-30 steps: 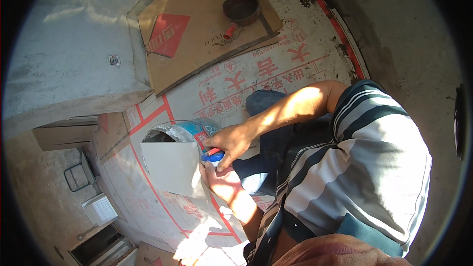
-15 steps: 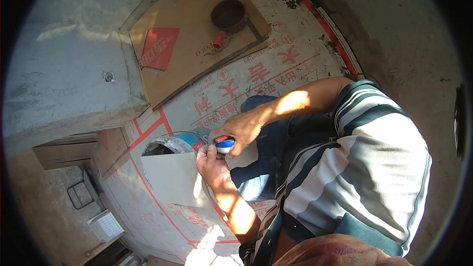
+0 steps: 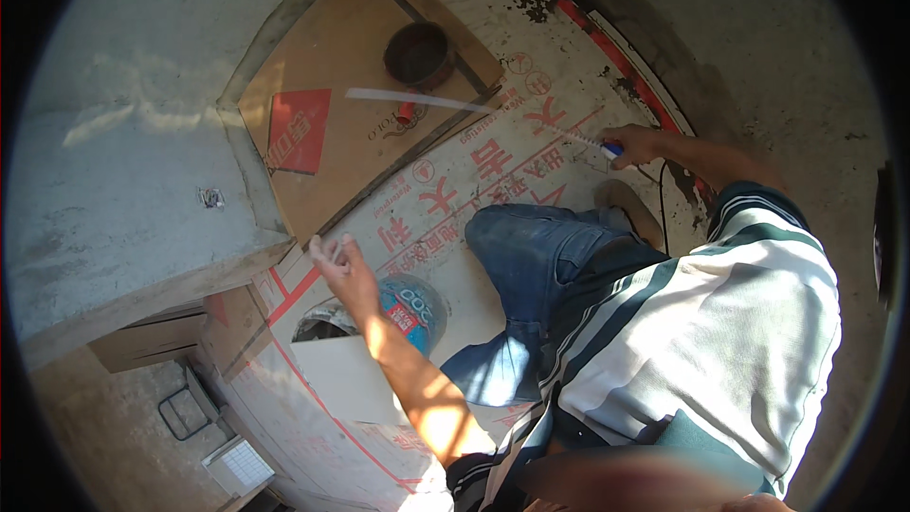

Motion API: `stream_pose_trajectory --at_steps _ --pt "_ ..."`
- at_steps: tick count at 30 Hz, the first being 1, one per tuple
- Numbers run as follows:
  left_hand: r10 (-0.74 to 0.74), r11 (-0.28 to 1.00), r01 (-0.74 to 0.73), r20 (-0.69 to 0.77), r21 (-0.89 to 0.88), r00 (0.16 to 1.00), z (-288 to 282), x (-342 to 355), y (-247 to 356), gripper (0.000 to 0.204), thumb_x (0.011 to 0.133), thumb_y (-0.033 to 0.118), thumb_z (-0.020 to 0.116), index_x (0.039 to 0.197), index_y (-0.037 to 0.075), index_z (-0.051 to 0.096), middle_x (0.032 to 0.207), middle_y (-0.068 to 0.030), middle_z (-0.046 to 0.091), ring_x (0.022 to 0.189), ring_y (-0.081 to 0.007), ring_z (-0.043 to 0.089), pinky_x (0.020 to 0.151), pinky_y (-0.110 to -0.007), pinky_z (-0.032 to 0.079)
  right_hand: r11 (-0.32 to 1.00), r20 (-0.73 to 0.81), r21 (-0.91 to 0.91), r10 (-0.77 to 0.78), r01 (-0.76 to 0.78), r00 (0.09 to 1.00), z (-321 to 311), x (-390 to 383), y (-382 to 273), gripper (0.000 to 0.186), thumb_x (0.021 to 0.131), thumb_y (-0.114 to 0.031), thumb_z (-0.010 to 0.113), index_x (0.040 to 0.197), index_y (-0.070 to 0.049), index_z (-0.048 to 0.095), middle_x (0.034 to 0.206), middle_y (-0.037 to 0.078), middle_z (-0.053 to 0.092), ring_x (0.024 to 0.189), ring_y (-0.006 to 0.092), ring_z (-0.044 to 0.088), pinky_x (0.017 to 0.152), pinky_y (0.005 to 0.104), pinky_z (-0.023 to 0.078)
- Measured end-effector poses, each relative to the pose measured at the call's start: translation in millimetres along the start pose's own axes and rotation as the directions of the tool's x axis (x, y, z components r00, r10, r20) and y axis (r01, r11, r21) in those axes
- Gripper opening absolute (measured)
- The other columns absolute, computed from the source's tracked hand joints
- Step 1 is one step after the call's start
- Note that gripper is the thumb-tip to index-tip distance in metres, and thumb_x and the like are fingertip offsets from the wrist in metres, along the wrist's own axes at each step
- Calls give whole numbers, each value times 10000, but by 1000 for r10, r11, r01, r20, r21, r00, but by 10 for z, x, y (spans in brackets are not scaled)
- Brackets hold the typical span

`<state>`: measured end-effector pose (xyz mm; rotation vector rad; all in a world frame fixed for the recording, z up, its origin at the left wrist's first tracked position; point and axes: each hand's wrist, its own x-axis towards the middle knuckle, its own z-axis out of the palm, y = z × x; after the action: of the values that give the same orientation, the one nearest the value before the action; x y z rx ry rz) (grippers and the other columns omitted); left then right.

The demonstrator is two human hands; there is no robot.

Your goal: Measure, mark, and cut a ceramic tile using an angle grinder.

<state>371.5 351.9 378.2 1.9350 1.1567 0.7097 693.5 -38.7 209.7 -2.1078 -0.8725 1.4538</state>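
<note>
While the R hand (image 3: 637,145) is closed round a blue-&-white tape measure (image 3: 614,148), out to the person's R over the printed floor sheeting (image 3: 445,261), a pale blurred strip (image 3: 417,98) runs from it leftward, its far end over the cardboard (image 3: 318,66). L hand (image 3: 339,264) is well apart from that end, nr the cardboard's lower corner, w/ fingers part-curled; can't tell if they pinch anything. Dark round pan (image 3: 418,55) w/ red handle sits on the cardboard, the strip crossing in front of the handle. Blue-labelled bucket (image 3: 428,313) is just beside the L forearm, w/ a flat pale panel (image 3: 343,374) over part of its mouth. Bent leg in jeans (image 3: 521,246) is btwn the hands & torso.
</note>
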Motion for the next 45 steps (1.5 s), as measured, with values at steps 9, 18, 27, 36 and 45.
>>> stream_pose_trajectory --at_steps 9,18,27,36,45 --pt "-302 939 325 180 -111 936 -36 -878 -415 472 858 150 581 1240 -64 406 1023 -134 575 844 -145 552 749 -258 453 895 -521 -58 352 -443 778 -1129 874 1041 743 665 -356 697 1279 -17 451 1177 217 552 1062 323 557 890 385 449" --pt "-421 902 404 98 154 902 -16 -1287 -604 404 838 154 563 1168 -67 491 924 -92 602 784 -125 549 679 -230 444 821 -581 -53 437 -568 686 -1465 1399 1342 743 685 -394 674 1279 -8 451 1236 220 520 1127 333 521 934 406 423" --pt "-318 944 284 232 169 919 359 -1189 -336 404 846 134 587 1176 -73 479 913 -99 596 759 -112 549 663 -215 442 827 -550 -13 463 -561 695 -1658 1457 1380 717 652 -376 692 1229 4 502 1216 225 530 1127 338 520 935 393 424" --pt "-375 924 326 297 201 878 466 -1204 -321 424 858 154 586 1193 -70 452 937 -98 593 780 -125 556 685 -231 449 818 -507 -55 471 -572 722 -1727 1535 1534 744 630 -383 670 1253 -20 489 1194 224 547 1104 316 541 919 378 432" --pt "-386 922 350 300 168 873 540 -1242 -270 407 861 156 586 1193 -46 464 964 -116 608 841 -168 592 720 -271 467 841 -581 -126 367 -526 727 -1705 1732 1944 720 661 -462 648 1212 -16 519 1077 245 598 973 350 599 846 417 464"
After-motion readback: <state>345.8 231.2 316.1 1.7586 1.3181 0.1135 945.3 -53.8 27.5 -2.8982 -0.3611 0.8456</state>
